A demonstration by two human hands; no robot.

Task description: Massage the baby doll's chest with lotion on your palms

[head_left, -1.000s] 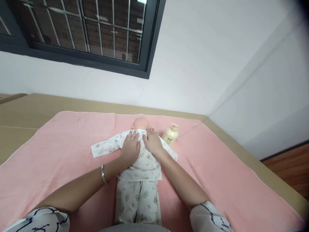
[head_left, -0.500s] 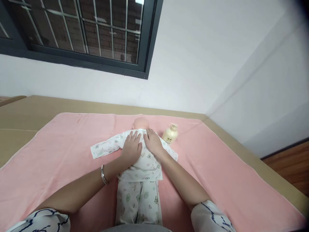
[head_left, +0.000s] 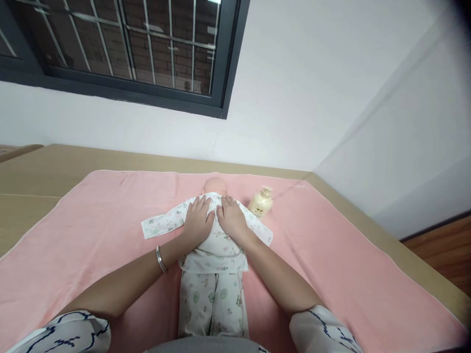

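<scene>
A baby doll (head_left: 215,185) in white printed pyjamas (head_left: 212,289) lies face down on a pink blanket (head_left: 331,255), head away from me. My left hand (head_left: 197,219) rests flat on the left side of its upper back, fingers apart, a silver bangle on the wrist. My right hand (head_left: 230,218) lies flat beside it on the right side of the back, thumbs nearly touching. Neither hand holds anything. The doll's left sleeve (head_left: 162,224) stretches out across the blanket.
A cream pump bottle (head_left: 261,202) stands just right of the doll's shoulder. The blanket covers a tan bed (head_left: 55,166) set against a white wall with a dark-framed window (head_left: 121,49). Wooden floor (head_left: 441,250) shows at the right.
Both hands stay pressed on the doll's back, shifting only slightly. The view has moved a little.
</scene>
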